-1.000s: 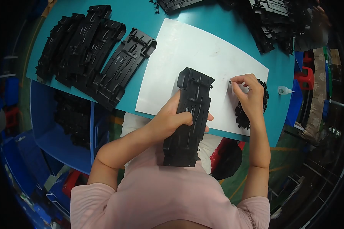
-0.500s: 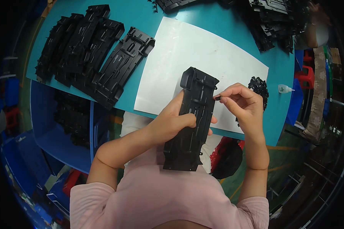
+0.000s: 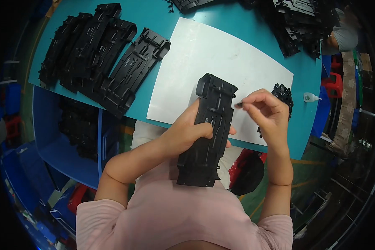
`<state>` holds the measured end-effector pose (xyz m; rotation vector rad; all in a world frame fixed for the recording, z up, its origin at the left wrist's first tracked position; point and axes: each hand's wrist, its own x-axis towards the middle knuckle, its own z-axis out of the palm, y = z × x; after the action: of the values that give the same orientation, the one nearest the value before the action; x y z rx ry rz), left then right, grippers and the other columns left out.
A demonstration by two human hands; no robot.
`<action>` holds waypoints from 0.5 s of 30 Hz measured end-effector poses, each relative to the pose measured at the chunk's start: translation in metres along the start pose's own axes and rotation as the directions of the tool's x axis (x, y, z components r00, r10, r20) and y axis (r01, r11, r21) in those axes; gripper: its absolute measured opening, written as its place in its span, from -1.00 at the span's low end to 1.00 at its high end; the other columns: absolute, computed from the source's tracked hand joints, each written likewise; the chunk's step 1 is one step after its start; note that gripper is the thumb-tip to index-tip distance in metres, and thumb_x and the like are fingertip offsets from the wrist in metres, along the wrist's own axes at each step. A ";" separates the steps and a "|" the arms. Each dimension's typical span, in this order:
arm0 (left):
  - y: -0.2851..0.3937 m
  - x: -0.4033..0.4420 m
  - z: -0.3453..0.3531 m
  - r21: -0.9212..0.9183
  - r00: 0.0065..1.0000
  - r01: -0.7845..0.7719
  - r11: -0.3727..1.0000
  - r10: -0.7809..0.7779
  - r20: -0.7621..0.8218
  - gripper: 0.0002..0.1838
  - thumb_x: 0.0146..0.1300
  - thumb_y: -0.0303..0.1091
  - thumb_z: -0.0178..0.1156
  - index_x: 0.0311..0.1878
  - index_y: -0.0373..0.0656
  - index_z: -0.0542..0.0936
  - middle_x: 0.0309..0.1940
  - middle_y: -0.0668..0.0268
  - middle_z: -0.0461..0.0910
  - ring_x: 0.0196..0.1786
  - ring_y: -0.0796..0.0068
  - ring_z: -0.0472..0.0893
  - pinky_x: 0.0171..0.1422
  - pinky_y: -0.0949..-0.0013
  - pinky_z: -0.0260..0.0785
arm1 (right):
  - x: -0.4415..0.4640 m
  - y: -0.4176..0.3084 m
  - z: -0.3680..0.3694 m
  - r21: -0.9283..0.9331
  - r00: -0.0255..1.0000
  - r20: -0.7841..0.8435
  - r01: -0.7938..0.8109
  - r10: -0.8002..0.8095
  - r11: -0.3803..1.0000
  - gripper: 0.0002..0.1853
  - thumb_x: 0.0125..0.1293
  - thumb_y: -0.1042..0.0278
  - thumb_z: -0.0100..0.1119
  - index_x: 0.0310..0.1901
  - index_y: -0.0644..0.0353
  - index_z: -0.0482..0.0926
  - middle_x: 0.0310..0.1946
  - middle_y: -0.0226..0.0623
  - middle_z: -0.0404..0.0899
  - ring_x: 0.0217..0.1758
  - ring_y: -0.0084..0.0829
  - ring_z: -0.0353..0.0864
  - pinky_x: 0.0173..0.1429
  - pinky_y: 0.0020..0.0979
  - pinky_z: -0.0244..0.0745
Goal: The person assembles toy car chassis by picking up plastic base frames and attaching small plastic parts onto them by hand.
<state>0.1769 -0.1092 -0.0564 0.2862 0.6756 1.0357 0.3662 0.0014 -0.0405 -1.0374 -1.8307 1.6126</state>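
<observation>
My left hand (image 3: 192, 131) is wrapped round a long black plastic tray-like part (image 3: 214, 112), thumb across its face and fingertips showing at the far edge. The part is held lengthwise above my lap and the edge of the white sheet. My right hand (image 3: 267, 110) pinches a small black piece (image 3: 239, 104) between thumb and forefinger, just right of the part's upper edge and apart from it. Behind that hand lies a pile of small black pieces (image 3: 282, 95), partly hidden. Several similar long black parts (image 3: 133, 71) lie side by side at the table's left.
A white sheet (image 3: 221, 54) covers the middle of the teal table (image 3: 302, 137). At the right stands a small white bottle (image 3: 310, 97). More black parts (image 3: 296, 21) are stacked at the back right, near another person's arm. A blue bin (image 3: 46, 133) sits lower left.
My right hand has drawn slightly up and right, and the small black piece has turned in its pinch, now showing thinner. The left hand and long part have hardly moved.
</observation>
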 end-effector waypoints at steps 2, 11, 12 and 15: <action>-0.001 0.000 -0.003 -0.005 1.000 -0.013 1.000 0.012 -0.026 -0.43 0.05 -0.58 -0.07 0.22 -0.24 0.19 -0.08 -0.02 0.56 -0.18 0.21 0.68 -0.11 0.25 0.58 | 0.010 0.009 -0.009 -0.314 0.980 -0.106 0.125 -0.166 0.941 -0.91 0.14 0.63 0.19 -0.29 0.36 0.62 -0.33 -0.29 0.62 -0.27 -0.55 0.56 -0.13 -0.53 0.45; -0.002 0.000 -0.009 0.002 0.999 -0.026 1.000 0.026 -0.033 -0.41 0.01 -0.59 -0.11 0.22 -0.24 0.19 -0.08 -0.02 0.56 -0.17 0.19 0.67 -0.10 0.24 0.57 | 0.029 0.040 -0.024 -0.695 0.951 -0.147 0.098 -0.273 0.712 -0.91 0.12 0.52 0.24 -0.32 0.23 0.66 -0.43 -0.37 0.61 -0.39 -0.55 0.48 -0.29 -0.53 0.31; -0.002 0.000 -0.008 0.001 0.999 -0.026 1.000 0.026 -0.033 -0.41 0.01 -0.59 -0.11 0.22 -0.24 0.19 -0.08 -0.02 0.56 -0.17 0.19 0.67 -0.10 0.24 0.57 | 0.029 0.041 -0.023 -0.705 0.949 -0.142 0.102 -0.281 0.702 -0.91 0.11 0.53 0.24 -0.32 0.23 0.66 -0.43 -0.36 0.61 -0.39 -0.54 0.48 -0.28 -0.51 0.32; -0.002 0.000 -0.008 -0.001 0.999 -0.026 1.000 0.026 -0.037 -0.41 0.01 -0.59 -0.12 0.22 -0.24 0.19 -0.08 -0.02 0.56 -0.17 0.19 0.67 -0.09 0.24 0.57 | 0.028 0.040 -0.020 -0.720 0.946 -0.140 0.105 -0.292 0.686 -0.91 0.08 0.55 0.24 -0.34 0.24 0.65 -0.44 -0.31 0.60 -0.37 -0.45 0.52 -0.26 -0.46 0.38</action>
<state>0.1731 -0.1104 -0.0637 0.2753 0.7064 1.0684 0.3733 0.0366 -0.0789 -1.2076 -2.3369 0.5759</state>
